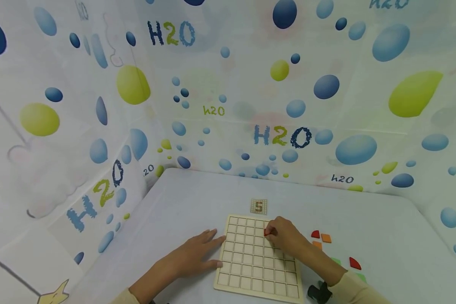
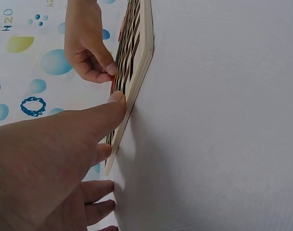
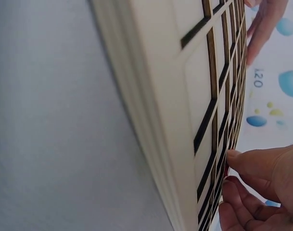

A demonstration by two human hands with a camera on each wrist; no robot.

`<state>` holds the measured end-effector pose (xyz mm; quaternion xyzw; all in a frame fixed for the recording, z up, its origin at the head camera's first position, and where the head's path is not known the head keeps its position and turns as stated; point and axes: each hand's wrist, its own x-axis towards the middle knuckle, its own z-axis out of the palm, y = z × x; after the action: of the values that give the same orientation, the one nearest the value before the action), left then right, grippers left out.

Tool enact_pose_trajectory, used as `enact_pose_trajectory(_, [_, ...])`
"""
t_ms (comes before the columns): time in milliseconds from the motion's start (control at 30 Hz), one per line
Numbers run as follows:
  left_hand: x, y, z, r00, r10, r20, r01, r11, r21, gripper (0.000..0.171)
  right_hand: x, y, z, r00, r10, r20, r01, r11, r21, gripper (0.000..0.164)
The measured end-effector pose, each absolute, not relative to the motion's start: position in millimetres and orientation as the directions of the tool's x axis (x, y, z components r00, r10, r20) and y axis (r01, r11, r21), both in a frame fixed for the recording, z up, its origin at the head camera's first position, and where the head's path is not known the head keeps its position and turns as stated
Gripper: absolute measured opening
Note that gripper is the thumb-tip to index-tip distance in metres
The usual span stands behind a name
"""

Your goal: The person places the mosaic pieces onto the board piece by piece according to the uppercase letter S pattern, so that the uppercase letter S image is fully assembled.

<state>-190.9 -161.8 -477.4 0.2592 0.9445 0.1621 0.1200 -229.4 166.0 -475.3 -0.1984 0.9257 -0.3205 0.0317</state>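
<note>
Head view: leftmost, the left hand (image 1: 197,255) is resting with fingers extended and spread, its thumb and fingertips touching the near-left edge of a wooden grid board (image 1: 247,261) lying on the white surface (image 1: 190,194). Just beyond the board, a small patterned card (image 1: 259,206) is lying flat. Next, a red piece (image 1: 266,232) is sitting at the fingertips of the right hand (image 1: 286,237), which is pinching it at the board's far cells. Farther right, red (image 1: 315,234), orange (image 1: 326,238) and green pieces (image 1: 361,277) are lying near the forearm.
</note>
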Motion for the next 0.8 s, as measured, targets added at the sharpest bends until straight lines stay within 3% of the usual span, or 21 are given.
enact_pose_trajectory(367, [-191.8,-158.0,-477.9,-0.839,0.526,-0.140,0.448,0.814,0.371,0.078,-225.2,196.4,-471.9,-0.928,-0.367,0.068,-0.323,0.698,-0.640,0.007])
enact_pose_trajectory(800, [-193.7,-154.2,-476.3,-0.843,0.515,-0.153,0.439,0.825,0.356,0.078,-231.6,281.0,-461.0,-0.969,-0.245,0.032,-0.195,0.679,-0.707,0.036])
